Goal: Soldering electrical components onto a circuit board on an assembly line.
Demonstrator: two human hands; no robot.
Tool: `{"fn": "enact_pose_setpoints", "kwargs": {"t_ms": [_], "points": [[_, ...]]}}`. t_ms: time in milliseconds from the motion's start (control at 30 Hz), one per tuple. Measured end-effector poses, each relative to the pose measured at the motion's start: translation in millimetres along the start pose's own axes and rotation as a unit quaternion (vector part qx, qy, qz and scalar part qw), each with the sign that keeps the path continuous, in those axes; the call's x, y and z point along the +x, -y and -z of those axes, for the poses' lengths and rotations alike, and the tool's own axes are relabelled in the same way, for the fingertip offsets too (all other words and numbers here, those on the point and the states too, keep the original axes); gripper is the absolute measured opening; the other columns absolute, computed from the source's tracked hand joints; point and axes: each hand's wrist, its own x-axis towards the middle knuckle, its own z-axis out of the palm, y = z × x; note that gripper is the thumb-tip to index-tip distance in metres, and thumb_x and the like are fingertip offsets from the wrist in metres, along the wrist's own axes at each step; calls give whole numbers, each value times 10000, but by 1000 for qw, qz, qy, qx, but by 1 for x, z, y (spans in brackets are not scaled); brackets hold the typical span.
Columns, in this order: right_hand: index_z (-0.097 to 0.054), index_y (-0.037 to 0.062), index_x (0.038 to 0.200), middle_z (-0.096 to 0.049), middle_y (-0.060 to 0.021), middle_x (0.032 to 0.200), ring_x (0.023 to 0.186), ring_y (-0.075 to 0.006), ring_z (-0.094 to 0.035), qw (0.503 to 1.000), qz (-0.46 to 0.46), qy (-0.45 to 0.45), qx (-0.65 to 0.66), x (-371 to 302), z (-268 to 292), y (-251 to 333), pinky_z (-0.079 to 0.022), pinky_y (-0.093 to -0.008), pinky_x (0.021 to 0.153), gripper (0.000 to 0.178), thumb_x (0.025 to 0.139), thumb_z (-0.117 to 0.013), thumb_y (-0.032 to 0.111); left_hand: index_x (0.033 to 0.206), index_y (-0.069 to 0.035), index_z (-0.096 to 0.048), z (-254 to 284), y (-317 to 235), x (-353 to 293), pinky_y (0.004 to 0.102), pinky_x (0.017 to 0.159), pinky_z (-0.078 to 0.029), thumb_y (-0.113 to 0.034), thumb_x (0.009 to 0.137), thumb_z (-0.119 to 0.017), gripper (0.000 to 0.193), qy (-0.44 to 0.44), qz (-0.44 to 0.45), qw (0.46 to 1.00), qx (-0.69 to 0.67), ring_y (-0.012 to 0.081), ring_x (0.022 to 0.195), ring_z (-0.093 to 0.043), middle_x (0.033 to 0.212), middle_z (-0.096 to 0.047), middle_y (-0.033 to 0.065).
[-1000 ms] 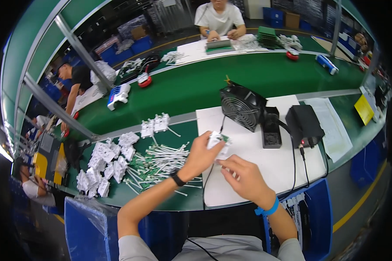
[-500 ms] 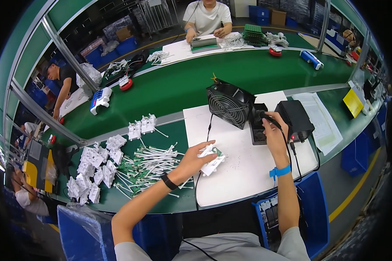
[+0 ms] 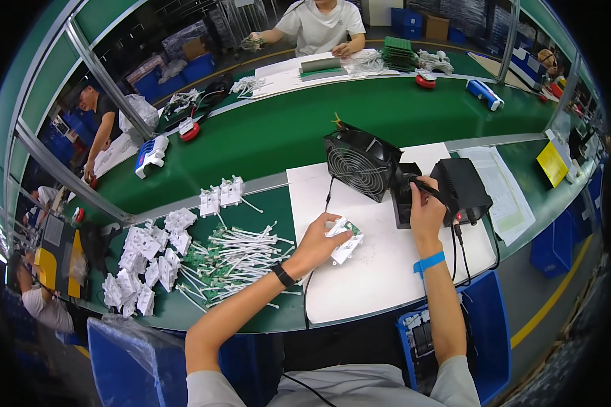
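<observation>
Left hand [image 3: 317, 242] holds white part [image 3: 345, 239]; fan [image 3: 361, 163] beside right hand [image 3: 426, 207].

small white-green circuit board part [image 3: 345, 239], tilted, held above white mat, black tool handle [image 3: 424, 190] gripped

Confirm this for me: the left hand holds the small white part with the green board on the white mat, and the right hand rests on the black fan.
Not quite. The left hand does hold the small white part on the white mat, but the right hand is not on the black fan; it grips a black tool handle at the holder beside the fan, as the head view shows.
</observation>
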Motion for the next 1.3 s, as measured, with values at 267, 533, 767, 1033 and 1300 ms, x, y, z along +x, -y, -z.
{"fn": "enact_pose_setpoints", "kwargs": {"t_ms": [267,533,767,1033,1300], "points": [[-663,-4,1090,-652,-97,826,633,-168,-585,999,46,-11,-16,-4,2,-10,-482,-282,594,138,995,-685,93,1213,29,-696,4,12,11,333,859,-537,-260,870,-814,464,56,-39,993,93,238,952,-712,1046,-746,164],[-655,-1,1049,-587,-52,742,615,-130,-539,1000,4,-26,-1,-3,5,-18,-434,-286,557,118,994,-692,96,1225,-34,-716,-2,2,5,343,908,-535,-258,877,-791,420,37,-78,973,216,290,987,-715,1090,-750,173],[-612,9,1021,-579,-46,872,706,-99,-504,990,16,-135,44,-6,21,-12,-402,-239,593,67,997,-661,48,1282,-52,-698,-3,4,6,386,903,-534,-297,909,-743,448,-3,-147,936,319,352,1001,-683,1119,-714,193],[-550,30,991,-553,-49,822,675,-74,-473,971,97,-108,189,-32,38,23,-368,-213,600,79,972,-623,54,1459,23,-525,-1,6,-25,424,1060,-431,-291,904,-756,678,-16,-238,898,369,345,1205,-519,1310,-601,179],[-566,53,916,-556,5,714,579,-43,-438,978,7,46,202,-67,17,29,-342,-217,517,129,922,-694,56,1397,-55,-546,9,26,-33,452,1118,-407,-120,866,-711,559,11,-293,891,348,371,1328,-490,1397,-569,176]]}}
